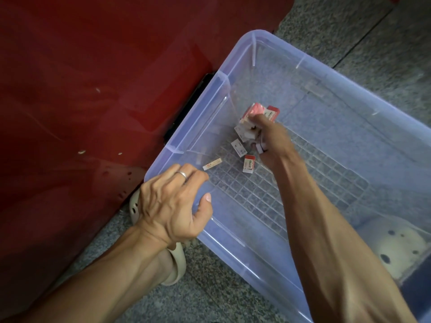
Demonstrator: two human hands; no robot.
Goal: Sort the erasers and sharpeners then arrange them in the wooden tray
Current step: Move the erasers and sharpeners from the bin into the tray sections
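A clear bluish plastic bin stands on the floor. Several small erasers in red-and-white sleeves lie at its near left corner: one flat, one white, one thin one by the wall. My right hand reaches deep into the bin and grips a bunch of erasers, fingers curled round them. My left hand, with a ring, grips the bin's near left rim, thumb inside. No wooden tray or sharpeners show.
A large dark red surface fills the left side, pressed against the bin. Speckled grey stone floor lies around. A beige clog shows under my left wrist, another through the bin's right wall.
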